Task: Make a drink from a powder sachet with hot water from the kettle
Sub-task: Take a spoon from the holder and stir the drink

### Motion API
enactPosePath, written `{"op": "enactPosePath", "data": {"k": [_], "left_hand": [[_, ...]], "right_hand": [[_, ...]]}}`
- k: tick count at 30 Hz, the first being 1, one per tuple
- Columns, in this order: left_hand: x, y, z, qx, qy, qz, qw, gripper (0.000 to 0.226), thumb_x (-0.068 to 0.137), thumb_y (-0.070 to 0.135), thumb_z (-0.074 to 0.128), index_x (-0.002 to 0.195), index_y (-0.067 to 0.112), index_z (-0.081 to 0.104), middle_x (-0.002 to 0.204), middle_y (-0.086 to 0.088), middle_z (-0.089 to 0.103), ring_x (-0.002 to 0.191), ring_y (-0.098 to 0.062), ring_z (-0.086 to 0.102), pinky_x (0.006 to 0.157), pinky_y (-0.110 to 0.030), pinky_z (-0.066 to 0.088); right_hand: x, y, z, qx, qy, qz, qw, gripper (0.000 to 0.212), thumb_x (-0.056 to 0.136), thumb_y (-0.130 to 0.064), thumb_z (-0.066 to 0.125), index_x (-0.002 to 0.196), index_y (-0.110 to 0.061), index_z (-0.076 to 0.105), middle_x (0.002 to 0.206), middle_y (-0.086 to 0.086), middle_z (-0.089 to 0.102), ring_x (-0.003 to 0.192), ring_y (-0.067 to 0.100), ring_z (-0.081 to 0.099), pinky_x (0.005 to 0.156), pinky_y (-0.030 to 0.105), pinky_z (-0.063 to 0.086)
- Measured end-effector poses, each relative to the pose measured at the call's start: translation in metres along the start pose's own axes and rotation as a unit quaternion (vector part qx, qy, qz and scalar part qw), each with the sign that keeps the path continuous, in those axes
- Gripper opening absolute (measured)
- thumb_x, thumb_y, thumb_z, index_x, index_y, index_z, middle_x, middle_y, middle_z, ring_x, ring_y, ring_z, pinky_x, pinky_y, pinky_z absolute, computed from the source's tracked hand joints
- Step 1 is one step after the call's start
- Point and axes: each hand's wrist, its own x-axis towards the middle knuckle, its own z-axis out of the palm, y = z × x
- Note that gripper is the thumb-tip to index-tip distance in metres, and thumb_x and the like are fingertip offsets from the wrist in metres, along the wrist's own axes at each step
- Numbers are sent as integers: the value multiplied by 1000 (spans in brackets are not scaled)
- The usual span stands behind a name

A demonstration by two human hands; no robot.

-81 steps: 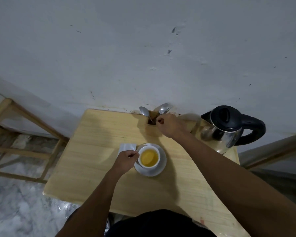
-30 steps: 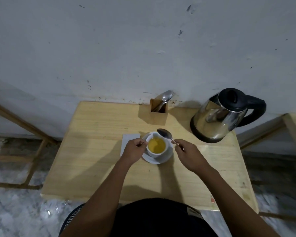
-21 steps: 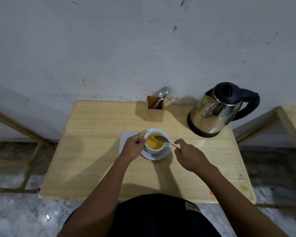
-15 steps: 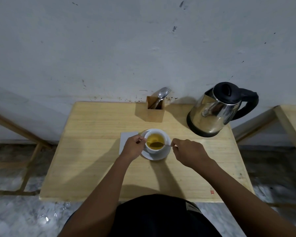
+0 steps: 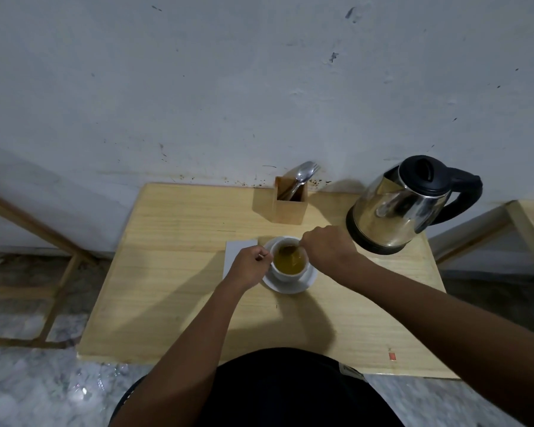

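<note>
A white cup (image 5: pixel 282 274) of yellow liquid stands on a white saucer (image 5: pixel 305 283) in the middle of the wooden table (image 5: pixel 173 291). My left hand (image 5: pixel 249 265) is closed on the cup's handle at its left side. My right hand (image 5: pixel 327 249) hovers at the cup's right rim, gripping a metal spoon (image 5: pixel 289 249) whose bowl dips into the liquid. A white sachet (image 5: pixel 236 249) lies flat left of the saucer, partly under my left hand. The steel kettle (image 5: pixel 395 211) with its black lid and handle stands at the back right.
A wooden cutlery holder (image 5: pixel 290 203) with another spoon (image 5: pixel 304 174) stands against the wall behind the cup. The table's front edge is close to my body. Wooden frames sit on the floor at the left (image 5: pixel 56 263) and at the right (image 5: pixel 524 223).
My right hand took a spoon from the holder, carried it over the cup and lowered its bowl into the liquid, then moved up to the cup's right rim. My left hand stayed on the handle.
</note>
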Motion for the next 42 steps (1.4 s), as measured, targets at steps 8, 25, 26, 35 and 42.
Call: {"op": "enactPosePath", "data": {"k": [8, 25, 26, 35, 42], "left_hand": [[5, -3, 1, -8, -2, -9, 1000, 14, 92, 26, 56, 88, 15, 64, 73, 3, 60, 62, -10, 53, 55, -25, 43], [7, -5, 1, -14, -8, -12, 1000, 15, 92, 29, 58, 84, 17, 62, 74, 0, 61, 62, -13, 54, 64, -30, 46], [7, -4, 1, -14, -8, -12, 1000, 15, 92, 28, 58, 84, 17, 62, 76, -2, 62, 63, -14, 54, 65, -31, 46], [6, -5, 1, 1, -5, -6, 1000, 19, 92, 27, 57, 95, 11, 67, 84, -5, 66, 72, -18, 58, 65, -30, 48], [7, -5, 2, -5, -2, -8, 1000, 14, 92, 29, 57, 84, 18, 62, 76, -2, 62, 60, -11, 52, 62, -29, 45]], "right_hand": [[1, 1, -15, -19, -59, -42, 997, 13, 94, -18, 52, 103, -12, 59, 65, -2, 42, 70, 18, 52, 62, 29, 40], [-1, -2, -6, -7, -38, 2, 999, 14, 93, -10, 50, 98, -12, 63, 68, -3, 50, 64, 17, 49, 51, 26, 31], [-2, -2, -6, -3, -43, -2, 999, 13, 93, -11, 50, 98, -12, 62, 64, -3, 44, 61, 16, 47, 51, 26, 31], [-5, -14, -2, 60, -16, 20, 998, 15, 94, -15, 49, 97, -12, 63, 78, 1, 53, 67, 19, 49, 58, 29, 35], [0, -3, -7, 23, -26, 22, 999, 17, 96, -11, 47, 103, -12, 62, 90, 4, 64, 71, 19, 52, 57, 28, 36]]}}
